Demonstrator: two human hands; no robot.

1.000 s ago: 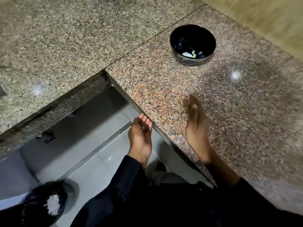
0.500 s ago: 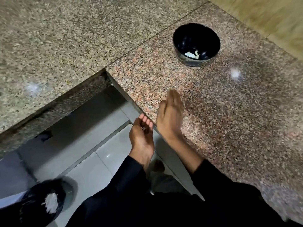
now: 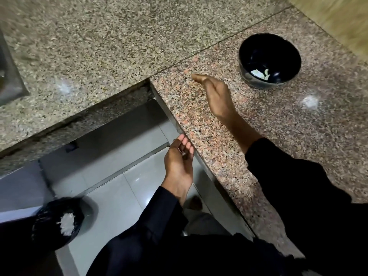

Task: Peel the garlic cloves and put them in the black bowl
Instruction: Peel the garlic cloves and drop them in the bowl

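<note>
I see the black bowl (image 3: 269,60) standing upright on the speckled counter (image 3: 328,136), glossy and round, with a few pale peeled garlic cloves (image 3: 258,73) lying together at its bottom near the closer wall.

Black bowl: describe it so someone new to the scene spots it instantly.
Start at the pinkish granite counter on the right. The black bowl stands on it toward the far edge, beyond the right hand. It is the only dish on the counter: round, glossy black, with a few pale pieces at its bottom.
</note>
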